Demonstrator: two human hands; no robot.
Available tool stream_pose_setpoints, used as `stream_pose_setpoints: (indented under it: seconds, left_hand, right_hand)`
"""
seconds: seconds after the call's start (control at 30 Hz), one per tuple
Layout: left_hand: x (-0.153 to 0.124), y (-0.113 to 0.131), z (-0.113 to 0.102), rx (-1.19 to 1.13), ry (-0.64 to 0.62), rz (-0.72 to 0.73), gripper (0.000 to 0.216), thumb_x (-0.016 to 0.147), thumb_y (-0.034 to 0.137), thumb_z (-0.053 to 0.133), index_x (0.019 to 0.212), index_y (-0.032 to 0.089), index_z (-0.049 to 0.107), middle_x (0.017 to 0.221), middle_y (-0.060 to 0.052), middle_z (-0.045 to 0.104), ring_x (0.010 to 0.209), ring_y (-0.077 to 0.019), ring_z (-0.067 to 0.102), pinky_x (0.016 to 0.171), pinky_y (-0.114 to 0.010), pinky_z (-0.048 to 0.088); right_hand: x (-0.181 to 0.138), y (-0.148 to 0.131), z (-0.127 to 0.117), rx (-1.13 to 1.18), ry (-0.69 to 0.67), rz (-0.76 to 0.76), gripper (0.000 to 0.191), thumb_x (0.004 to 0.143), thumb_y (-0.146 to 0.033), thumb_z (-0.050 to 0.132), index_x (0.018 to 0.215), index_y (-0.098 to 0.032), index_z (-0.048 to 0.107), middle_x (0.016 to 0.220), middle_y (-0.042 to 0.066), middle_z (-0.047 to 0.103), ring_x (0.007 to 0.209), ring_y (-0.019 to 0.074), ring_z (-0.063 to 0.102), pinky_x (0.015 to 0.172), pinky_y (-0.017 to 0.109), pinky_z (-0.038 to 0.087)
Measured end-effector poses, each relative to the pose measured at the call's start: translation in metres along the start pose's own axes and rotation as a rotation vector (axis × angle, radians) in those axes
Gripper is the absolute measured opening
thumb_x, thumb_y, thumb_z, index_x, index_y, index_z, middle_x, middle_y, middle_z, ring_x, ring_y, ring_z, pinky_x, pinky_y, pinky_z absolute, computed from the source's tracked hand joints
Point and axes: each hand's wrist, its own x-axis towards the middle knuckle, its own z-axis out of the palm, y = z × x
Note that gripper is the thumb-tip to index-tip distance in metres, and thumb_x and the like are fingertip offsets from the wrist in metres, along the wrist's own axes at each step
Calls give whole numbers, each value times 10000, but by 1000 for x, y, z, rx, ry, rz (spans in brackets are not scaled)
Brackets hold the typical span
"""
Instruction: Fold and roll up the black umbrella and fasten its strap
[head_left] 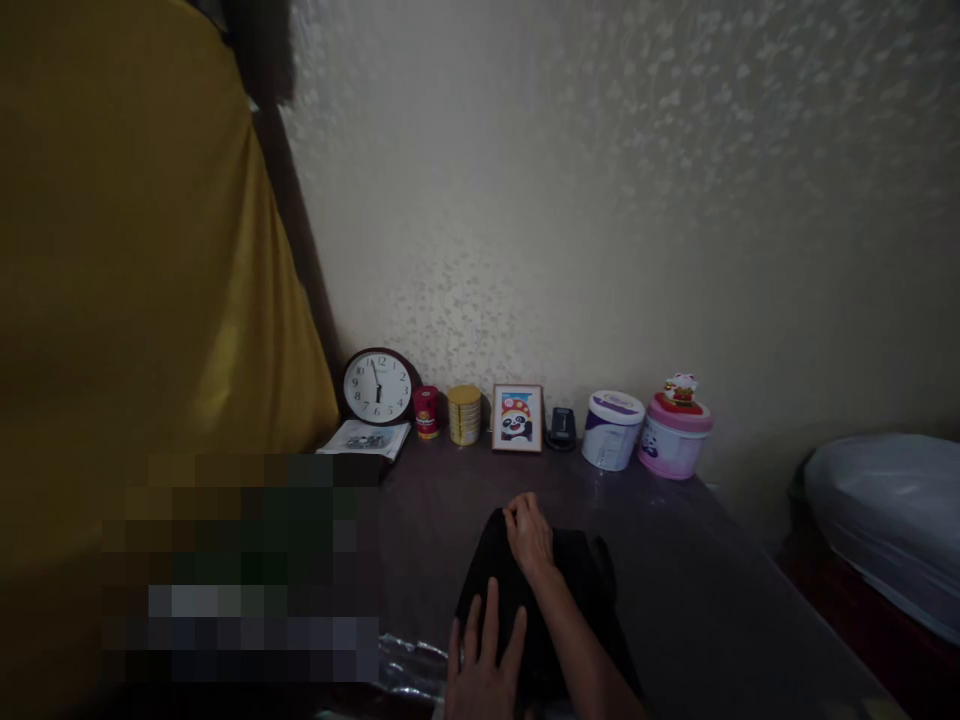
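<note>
A black bag (577,590), soft-looking and with a loop at its right side, lies on the dark table in front of me. My left hand (486,660) rests on its near left part, fingers stretched and spread. Across the bag reaches my right arm, and my right hand (529,535) is at the far edge with its fingers pinched together on it. Whether a small part such as a zipper pull is between those fingertips is too dark to see.
Along the wall on the table (712,590) stand a clock (379,387), a red can (426,412), a yellow-lidded can (464,415), a framed panda picture (517,418), a small black device (561,428), a white tub (613,430) and a pink tub (675,436) with a cat figurine (681,391). A yellow curtain (150,250) hangs left.
</note>
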Motion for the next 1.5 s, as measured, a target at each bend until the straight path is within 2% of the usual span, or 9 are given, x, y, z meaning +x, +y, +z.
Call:
stream_pose_setpoints:
  seconds: [0.23,0.43,0.53,0.7,0.83,0.97,1.03,1.13,1.5]
  left_hand:
    - [-6,-5,18,-1,-23,-33,751,597,162,494,1298,378,332,1401,35,348,1160,-283,457,907,-513,381]
    - [-5,-1,13,-40,-91,-88,732,618,154,475,1317,307,317,1404,40,335,1131,-271,470,922,-480,382]
    - [-3,1,11,-62,-155,-102,736,620,147,486,1330,230,312,1411,1,330,1173,-268,436,983,-472,333]
    - [0,1,5,-97,-258,-139,733,631,133,495,1338,195,313,1411,-42,339,1231,-282,382,1031,-466,276]
    - [0,0,4,-120,-267,-145,726,634,127,472,1339,179,308,1415,-45,327,1239,-266,377,1031,-448,277]
    - [-2,-2,8,-122,-269,-153,727,635,144,471,1342,187,306,1417,-41,323,1241,-278,372,1021,-458,284]
    - [-3,-2,9,-136,-269,-155,725,641,158,478,1344,182,302,1418,-41,325,1241,-281,371,1020,-453,287]
    - [-3,-1,8,-144,-276,-162,724,649,173,479,1347,160,288,1422,-48,316,1251,-268,358,1031,-436,271]
    - [3,-3,-13,-117,-494,-162,851,618,186,474,1379,53,117,1410,-124,342,1239,-296,368,985,-391,318]
  right_hand:
    - [-3,3,-11,62,11,-48,169,860,-246,423,773,-203,562,868,29,573,741,135,583,681,238,433]
    - [-34,5,-38,213,-192,-395,181,868,-236,444,834,-235,622,901,2,654,948,139,565,890,283,391]
    - [-34,9,-37,186,-253,-459,212,877,-251,433,919,-255,641,1020,1,657,1093,153,512,988,350,318]
    - [0,20,-18,36,-342,-390,287,897,-209,371,955,-259,648,1032,-6,672,1122,150,504,997,371,310]
    - [21,16,-15,-21,-293,-289,271,864,-153,404,948,-212,654,1073,64,657,1113,191,519,992,418,308]
    - [1,0,-30,5,-249,-298,262,885,-229,406,1046,-209,612,1184,67,597,1187,174,453,1036,392,249]
    - [-18,-7,-37,91,-333,-413,262,897,-270,388,958,-241,641,1047,27,663,1116,147,512,1033,361,260]
    - [-39,-9,-41,141,-385,-408,294,896,-244,368,895,-250,662,944,12,690,1092,145,528,1037,378,253]
    - [-45,3,-28,194,-279,-359,302,894,-215,361,936,-259,658,999,0,675,1102,134,509,1042,379,250]
